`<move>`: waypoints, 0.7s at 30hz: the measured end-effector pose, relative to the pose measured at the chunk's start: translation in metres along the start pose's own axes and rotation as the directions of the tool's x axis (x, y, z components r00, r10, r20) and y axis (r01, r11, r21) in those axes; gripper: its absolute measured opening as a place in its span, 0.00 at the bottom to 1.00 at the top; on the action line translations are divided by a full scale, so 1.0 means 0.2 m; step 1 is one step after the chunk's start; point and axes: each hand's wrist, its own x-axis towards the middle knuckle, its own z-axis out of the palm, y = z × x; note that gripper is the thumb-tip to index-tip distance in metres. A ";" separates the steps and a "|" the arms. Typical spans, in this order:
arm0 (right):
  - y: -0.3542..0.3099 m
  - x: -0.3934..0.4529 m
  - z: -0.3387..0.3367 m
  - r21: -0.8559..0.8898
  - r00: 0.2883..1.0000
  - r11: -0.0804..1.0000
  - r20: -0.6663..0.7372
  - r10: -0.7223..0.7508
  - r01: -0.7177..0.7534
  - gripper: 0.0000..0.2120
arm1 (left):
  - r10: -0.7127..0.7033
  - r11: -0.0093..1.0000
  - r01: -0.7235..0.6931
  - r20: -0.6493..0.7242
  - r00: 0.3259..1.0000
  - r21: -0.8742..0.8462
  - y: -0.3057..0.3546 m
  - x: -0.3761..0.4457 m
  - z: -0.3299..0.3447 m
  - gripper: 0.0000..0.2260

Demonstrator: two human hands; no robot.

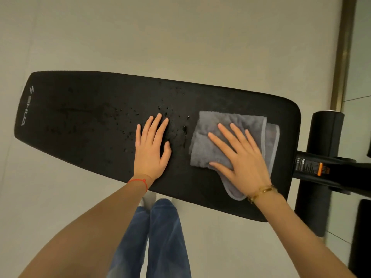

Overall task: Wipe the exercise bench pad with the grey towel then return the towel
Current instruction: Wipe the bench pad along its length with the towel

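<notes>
The black exercise bench pad (84, 121) stretches across the view from left to right, with water droplets (166, 113) scattered around its middle. A folded grey towel (208, 135) lies on the pad's right part. My right hand (239, 155) presses flat on the towel with fingers spread, covering its near half. My left hand (151, 149) rests flat on the bare pad just left of the towel, fingers apart, holding nothing. The pad's left end carries a pale logo.
Black frame parts and a foam roller (325, 125) stick out past the pad's right end, with an orange-labelled bar (313, 167). A pale tiled floor (160, 37) surrounds the bench. My jeans-clad legs (160, 237) stand close to the pad's near edge.
</notes>
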 end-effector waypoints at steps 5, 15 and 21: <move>0.10 0.57 -0.13 0.071 0.977 0.983 -0.120 0.175 -0.167 0.31 | -0.019 1.000 0.018 0.060 0.998 0.023 0.00 0.01 -0.03 0.25; 0.14 0.88 -0.19 0.161 0.998 0.986 0.039 -0.050 0.043 0.32 | -0.077 0.997 0.076 0.033 0.996 0.021 -0.24 0.28 -0.18 0.26; 0.24 0.84 -0.25 0.158 0.995 0.985 0.075 0.061 -0.072 0.34 | -0.080 0.997 0.078 0.085 0.993 0.022 -0.36 0.42 -0.19 0.27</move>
